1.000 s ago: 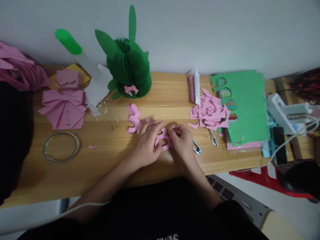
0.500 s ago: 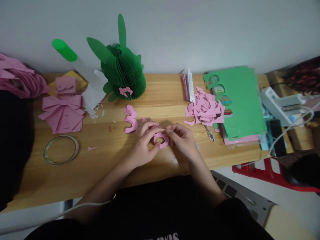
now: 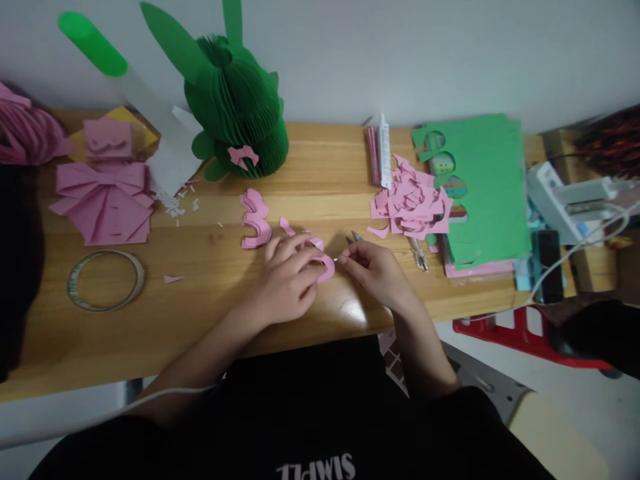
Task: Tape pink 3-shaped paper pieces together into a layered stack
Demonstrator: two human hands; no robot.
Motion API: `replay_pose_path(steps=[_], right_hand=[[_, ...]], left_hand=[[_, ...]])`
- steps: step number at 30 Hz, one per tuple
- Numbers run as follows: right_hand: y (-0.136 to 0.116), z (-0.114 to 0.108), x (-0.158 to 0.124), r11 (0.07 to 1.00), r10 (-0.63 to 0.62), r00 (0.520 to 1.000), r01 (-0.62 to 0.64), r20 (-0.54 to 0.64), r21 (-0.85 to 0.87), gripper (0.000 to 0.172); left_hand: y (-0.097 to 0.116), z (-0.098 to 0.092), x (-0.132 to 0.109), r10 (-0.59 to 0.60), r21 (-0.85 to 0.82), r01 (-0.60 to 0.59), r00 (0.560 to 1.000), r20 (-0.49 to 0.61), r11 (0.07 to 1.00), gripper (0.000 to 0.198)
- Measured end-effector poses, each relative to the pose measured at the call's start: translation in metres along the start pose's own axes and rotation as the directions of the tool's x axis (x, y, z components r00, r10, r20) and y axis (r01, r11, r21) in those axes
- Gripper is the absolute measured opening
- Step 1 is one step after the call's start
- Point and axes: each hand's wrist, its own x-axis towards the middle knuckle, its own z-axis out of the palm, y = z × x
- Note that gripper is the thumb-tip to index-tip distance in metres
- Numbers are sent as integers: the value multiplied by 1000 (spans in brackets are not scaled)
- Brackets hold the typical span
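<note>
My left hand (image 3: 287, 280) rests on the wooden table, its fingers bent over a pink paper cut-out (image 3: 327, 269) and holding it down. Part of that curved cut-out is hidden under the fingers. Just off its right edge, my right hand (image 3: 373, 270) pinches a tiny white strip (image 3: 336, 260) between thumb and forefinger. Dark pointed tips like scissor blades (image 3: 356, 237) stick out behind the right hand. To the left lies a stack of pink cut-outs (image 3: 255, 220) shaped like a 3. A small pink scrap (image 3: 286, 227) is above my left fingers.
A green paper honeycomb figure (image 3: 240, 113) stands at the back. Pink scraps (image 3: 410, 200), a glue tube (image 3: 384, 153) and green paper sheets (image 3: 495, 193) lie right. A tape roll (image 3: 140, 273), pink folded paper bow (image 3: 105, 200) and white bits (image 3: 173, 203) lie left.
My right hand has drawn slightly away from the cut-out with the white strip in its pinch. My left fingers have flattened over the cut-out. The camera view has shifted.
</note>
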Motion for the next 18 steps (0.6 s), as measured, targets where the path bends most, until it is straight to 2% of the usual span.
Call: replay_pose_path(steps=[4, 7, 18], right_hand=[[-5, 3, 1, 974, 9, 999, 1, 40, -225, 9], [-6, 7, 2, 951, 28, 998, -12, 49, -309, 10], [-3, 10, 6, 938, 54, 997, -31, 57, -346, 10]], left_hand=[[1, 1, -2, 41, 43, -44, 998, 56, 998, 28], [1, 1, -3, 60, 77, -65, 996, 65, 995, 28], [3, 0, -3, 51, 68, -55, 997, 64, 996, 27]])
